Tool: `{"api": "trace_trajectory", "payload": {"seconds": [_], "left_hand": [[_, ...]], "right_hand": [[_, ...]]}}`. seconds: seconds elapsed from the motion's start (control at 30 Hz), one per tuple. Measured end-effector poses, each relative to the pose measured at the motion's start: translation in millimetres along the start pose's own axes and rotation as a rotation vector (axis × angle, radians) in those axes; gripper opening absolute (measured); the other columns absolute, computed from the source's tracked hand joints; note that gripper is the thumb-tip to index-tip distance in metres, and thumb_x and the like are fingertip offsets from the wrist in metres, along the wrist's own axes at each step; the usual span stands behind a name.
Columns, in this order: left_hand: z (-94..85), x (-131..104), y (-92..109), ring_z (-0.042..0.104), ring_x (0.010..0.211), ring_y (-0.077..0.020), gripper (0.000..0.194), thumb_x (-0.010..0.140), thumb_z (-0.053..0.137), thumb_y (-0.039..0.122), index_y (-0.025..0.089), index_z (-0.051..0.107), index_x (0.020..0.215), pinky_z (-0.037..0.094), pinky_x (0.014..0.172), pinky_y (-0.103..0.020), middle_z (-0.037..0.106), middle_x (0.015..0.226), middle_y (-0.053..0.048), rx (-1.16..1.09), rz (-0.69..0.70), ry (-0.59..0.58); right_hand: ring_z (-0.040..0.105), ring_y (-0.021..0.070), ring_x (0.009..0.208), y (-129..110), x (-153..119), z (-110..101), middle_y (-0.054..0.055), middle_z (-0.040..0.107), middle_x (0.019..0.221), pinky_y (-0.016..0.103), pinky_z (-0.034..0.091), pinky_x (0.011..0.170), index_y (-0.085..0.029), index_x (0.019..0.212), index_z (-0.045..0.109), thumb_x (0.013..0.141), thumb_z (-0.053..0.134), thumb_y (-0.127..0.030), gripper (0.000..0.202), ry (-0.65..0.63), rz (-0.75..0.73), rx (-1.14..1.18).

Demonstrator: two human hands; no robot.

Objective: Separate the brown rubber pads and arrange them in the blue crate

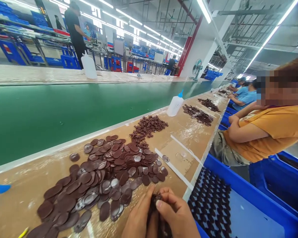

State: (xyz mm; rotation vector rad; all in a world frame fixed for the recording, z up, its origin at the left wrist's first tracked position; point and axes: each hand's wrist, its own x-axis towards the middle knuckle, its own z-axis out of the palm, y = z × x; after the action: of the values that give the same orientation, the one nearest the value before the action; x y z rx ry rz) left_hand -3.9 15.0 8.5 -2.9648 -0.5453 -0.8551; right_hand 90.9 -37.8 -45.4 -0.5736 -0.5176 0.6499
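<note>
My left hand (pixel 139 211) and my right hand (pixel 175 210) meet at the bottom centre, cupped around a small dark brown piece (pixel 157 199). The right thumb and fingers pinch its top, while the left fingers lie along its other side. Most of the piece is hidden between the palms. Just beyond my hands spreads a large pile of flat brown oval discs (pixel 119 162), some shiny. Behind it lies a heap of small crinkled brown pieces (pixel 151 127).
A white bottle with a blue tip (pixel 175 105) stands on the table. At right is a blue tray (pixel 258 205) with rows of dark pieces. A green belt (pixel 72 112) runs beyond. A person in orange (pixel 275 132) sits at right.
</note>
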Motion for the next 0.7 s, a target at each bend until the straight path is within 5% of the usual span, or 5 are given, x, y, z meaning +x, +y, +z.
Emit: {"api": "trace_trajectory", "payload": {"seconds": [0.27, 0.7], "left_hand": [[8.4, -1, -39, 0.04, 0.137, -0.0132, 0.055, 0.097, 0.035, 0.022, -0.006, 0.038, 0.145, 0.031, 0.112, -0.024, 0.042, 0.145, -0.015, 0.051, 0.216, -0.104], [13.3, -4, -13, 0.046, 0.13, -0.0026, 0.052, 0.093, 0.04, 0.021, 0.0, 0.046, 0.14, 0.028, 0.11, -0.01, 0.054, 0.136, -0.007, -0.174, 0.075, 0.066]], "right_hand": [[0.038, 0.0058, 0.052, -4, -4, -1, 0.0, 0.04, 0.062, 0.017, 0.03, 0.05, -0.007, 0.076, 0.061, 0.064, 0.074, -0.047, 0.044, 0.032, 0.095, -0.034], [0.038, 0.0058, 0.052, -2, -3, 0, 0.001, 0.042, 0.065, 0.017, 0.03, 0.049, -0.006, 0.074, 0.063, 0.061, 0.078, -0.05, 0.049, 0.031, 0.078, 0.022]]}}
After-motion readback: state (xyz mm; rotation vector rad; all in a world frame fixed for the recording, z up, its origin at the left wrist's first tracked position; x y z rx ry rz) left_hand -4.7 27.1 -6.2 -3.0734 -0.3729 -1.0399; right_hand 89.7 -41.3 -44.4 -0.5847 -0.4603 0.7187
